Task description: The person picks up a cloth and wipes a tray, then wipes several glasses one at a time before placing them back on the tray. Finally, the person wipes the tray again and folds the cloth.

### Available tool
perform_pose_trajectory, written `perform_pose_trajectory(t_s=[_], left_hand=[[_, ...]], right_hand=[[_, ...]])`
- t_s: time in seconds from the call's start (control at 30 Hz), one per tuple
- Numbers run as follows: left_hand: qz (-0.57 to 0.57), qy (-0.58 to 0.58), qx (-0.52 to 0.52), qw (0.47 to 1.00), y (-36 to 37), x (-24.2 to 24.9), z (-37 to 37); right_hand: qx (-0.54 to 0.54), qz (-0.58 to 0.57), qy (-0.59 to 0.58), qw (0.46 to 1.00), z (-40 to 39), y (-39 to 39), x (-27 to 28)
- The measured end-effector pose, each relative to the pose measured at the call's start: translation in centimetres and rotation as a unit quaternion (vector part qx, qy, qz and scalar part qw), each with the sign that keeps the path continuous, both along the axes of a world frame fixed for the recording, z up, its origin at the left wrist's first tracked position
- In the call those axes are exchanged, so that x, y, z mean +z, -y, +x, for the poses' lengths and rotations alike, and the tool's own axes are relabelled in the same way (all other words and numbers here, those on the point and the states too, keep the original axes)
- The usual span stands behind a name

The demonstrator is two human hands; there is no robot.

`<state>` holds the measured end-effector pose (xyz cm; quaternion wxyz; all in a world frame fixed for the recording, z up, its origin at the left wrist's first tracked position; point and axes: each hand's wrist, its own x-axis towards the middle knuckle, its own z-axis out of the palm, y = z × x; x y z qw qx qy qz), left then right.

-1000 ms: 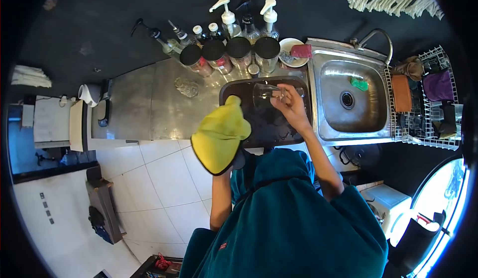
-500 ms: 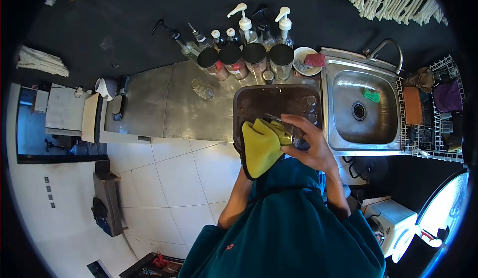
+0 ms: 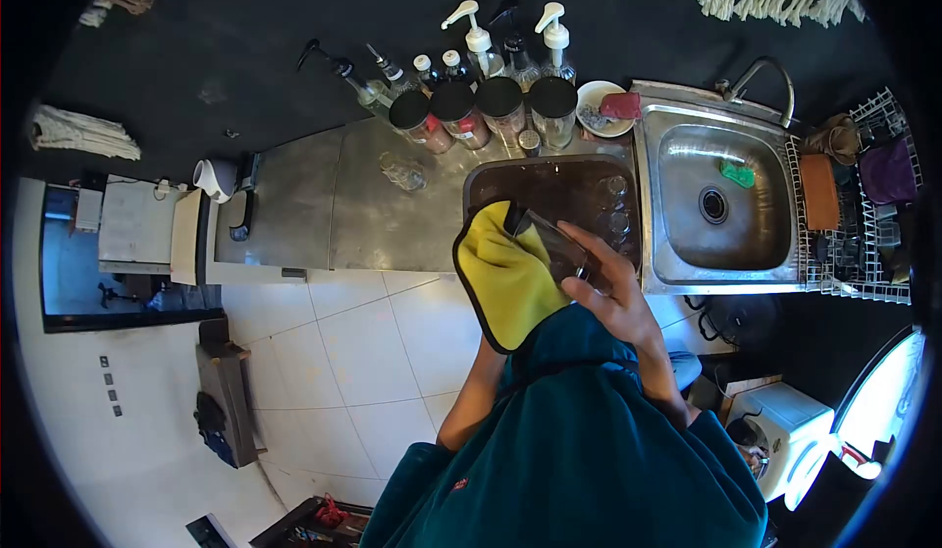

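A yellow cloth with dark edging is draped over my left hand, whose wrist shows below it; the fingers are hidden beneath the fabric. My right hand has its thumb and fingers around a clear drinking glass, tilted with its rim toward the cloth. The cloth touches the glass on its left side. Both hands are above the near edge of a brown tray, in which a clear glass and another clear glass lie at the right side.
Dark-lidded jars and pump bottles line the wall. A clear textured container stands on the steel counter. To the right are a bowl, a sink with a green sponge, and a dish rack.
The cloth has shifted left and opened out, uncovering more of the glass. The glass has tilted, its rim now up toward the left. My right fingers have straightened a little.
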<state>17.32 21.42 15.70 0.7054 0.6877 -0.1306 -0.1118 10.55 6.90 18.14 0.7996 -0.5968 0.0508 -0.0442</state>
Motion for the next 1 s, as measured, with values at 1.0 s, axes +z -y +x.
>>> perform_pose_trajectory(t_s=[1.0], left_hand=[[-0.246,-0.122,-0.010,0.962,-1.0,-1.6,-1.6]], right_hand=[[-0.108,-0.281,0.158,0.940,1.6,-1.0,1.2]])
